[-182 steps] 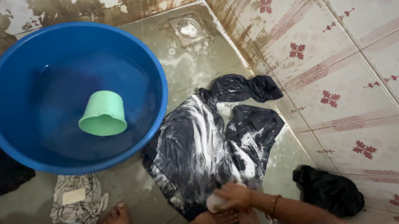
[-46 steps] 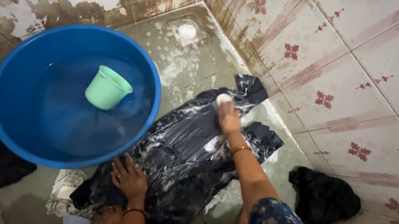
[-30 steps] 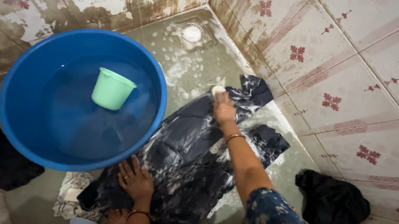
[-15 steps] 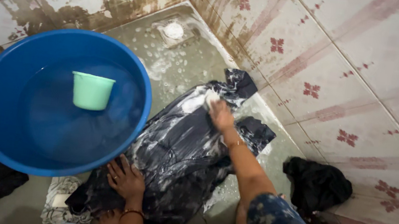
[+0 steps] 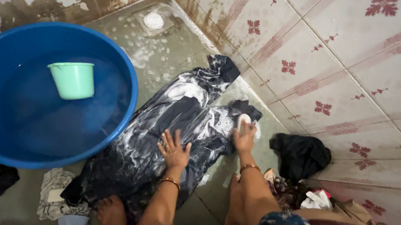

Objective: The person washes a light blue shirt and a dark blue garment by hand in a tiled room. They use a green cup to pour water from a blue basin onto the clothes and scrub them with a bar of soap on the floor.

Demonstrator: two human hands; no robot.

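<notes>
While the blue tub [image 5: 38, 95] sits well left of the fingers, the dark soapy garment [image 5: 158, 138] lies under both hands: left hand [image 5: 173, 149] spread flat, right hand [image 5: 244, 136] gripping soap [image 5: 244, 120], which, being wet, could slip toward the wall.

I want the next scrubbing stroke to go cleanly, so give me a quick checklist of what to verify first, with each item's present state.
1. Right hand grips the white soap bar: ok.
2. Left hand presses flat on the dark soapy garment to pin it: ok.
3. Garment lies spread on the floor, lather across it: ok.
4. Blue basin holds water, with the green mug floating in it: ok.
5. Floor drain free of suds: not ok, foam covers it.
6. Underside of the garment soaped: cannot tell.
</notes>
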